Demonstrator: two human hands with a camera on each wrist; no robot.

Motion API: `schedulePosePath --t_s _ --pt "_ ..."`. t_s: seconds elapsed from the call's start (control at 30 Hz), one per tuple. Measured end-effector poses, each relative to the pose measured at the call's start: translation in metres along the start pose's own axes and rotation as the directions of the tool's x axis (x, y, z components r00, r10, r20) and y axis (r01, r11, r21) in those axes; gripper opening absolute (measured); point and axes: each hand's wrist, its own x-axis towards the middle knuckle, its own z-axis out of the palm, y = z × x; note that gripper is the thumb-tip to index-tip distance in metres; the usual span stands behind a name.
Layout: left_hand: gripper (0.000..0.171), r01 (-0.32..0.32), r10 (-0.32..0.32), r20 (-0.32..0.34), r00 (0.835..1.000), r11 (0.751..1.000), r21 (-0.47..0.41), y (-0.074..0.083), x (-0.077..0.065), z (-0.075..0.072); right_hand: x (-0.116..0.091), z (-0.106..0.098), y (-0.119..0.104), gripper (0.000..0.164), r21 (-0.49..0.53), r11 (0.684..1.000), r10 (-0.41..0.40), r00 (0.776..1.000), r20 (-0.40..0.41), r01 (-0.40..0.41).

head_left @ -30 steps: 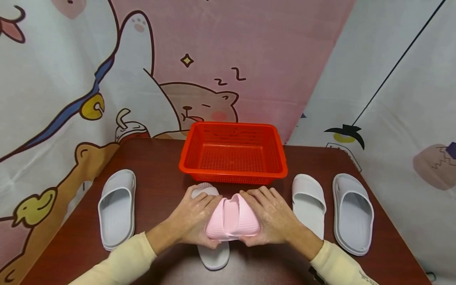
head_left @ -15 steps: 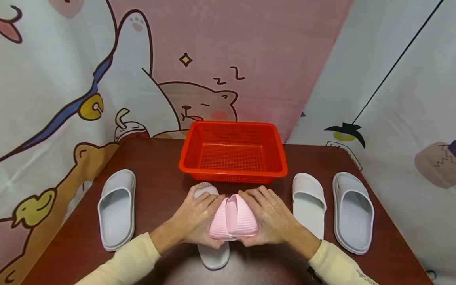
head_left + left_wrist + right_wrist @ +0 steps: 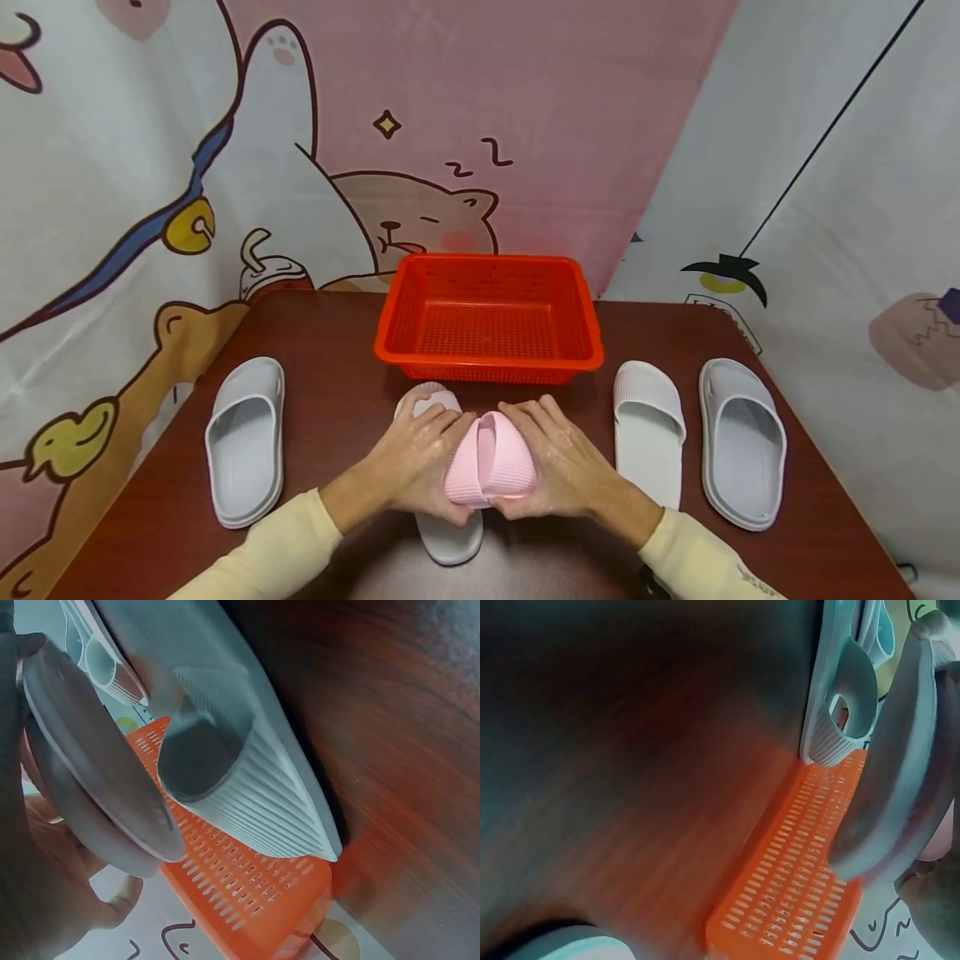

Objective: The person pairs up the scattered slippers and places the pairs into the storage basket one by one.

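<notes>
Both hands hold a pair of pink ribbed slippers [image 3: 512, 463] in the head view, pressed together with a narrow gap between the straps. My left hand [image 3: 422, 462] grips their left side, thumb low and fingers on top. From the right, my right hand [image 3: 557, 462] grips them the same way. In the left wrist view the slippers [image 3: 97, 750] show as two thick layers lying against each other; the right wrist view shows the layered slippers [image 3: 889, 772] too. Behind and below the left hand lies a white slipper [image 3: 450, 540] on the table, its middle hidden by that hand.
A red plastic basket [image 3: 487, 365] with nothing inside stands at the back of the dark wooden table [image 3: 330, 358]. One grey slipper [image 3: 243, 454] lies at the left. A white slipper [image 3: 648, 446] and another grey slipper [image 3: 744, 454] lie at the right. Printed cloth hangs behind.
The pink slippers are squeezed closer together and the gap between their straps has narrowed. Both hands have drawn slightly nearer each other. Basket and other slippers stay in place.
</notes>
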Motion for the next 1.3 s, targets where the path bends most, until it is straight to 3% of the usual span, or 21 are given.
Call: schedulePosePath --t_s 0.47,0.73,0.93,1.13,1.3 --pt "0.105 0.040 -0.040 -0.003 0.999 0.999 -0.012 -0.005 -0.005 -0.002 0.001 -0.003 0.003 0.099 -0.036 0.999 -0.010 1.000 -0.024 0.009" --pt "0.106 0.050 -0.050 0.015 0.999 0.999 -0.019 -0.007 -0.010 -0.002 -0.002 -0.008 0.015 0.090 0.000 1.000 0.016 0.999 0.038 -0.016" --pt "0.107 0.051 -0.050 0.032 0.998 0.998 -0.026 -0.008 -0.013 -0.003 -0.002 -0.016 0.025 0.086 -0.049 0.998 0.044 0.996 0.075 -0.041" --pt "0.106 0.054 -0.053 0.039 0.998 0.998 -0.030 -0.007 -0.014 -0.003 0.001 -0.024 0.035 0.086 -0.070 0.989 0.139 0.986 0.094 -0.133" --pt "0.108 0.067 -0.066 0.059 0.996 0.997 -0.028 -0.006 -0.017 -0.003 0.005 -0.028 0.047 0.084 -0.061 0.960 0.278 0.953 0.117 -0.272"
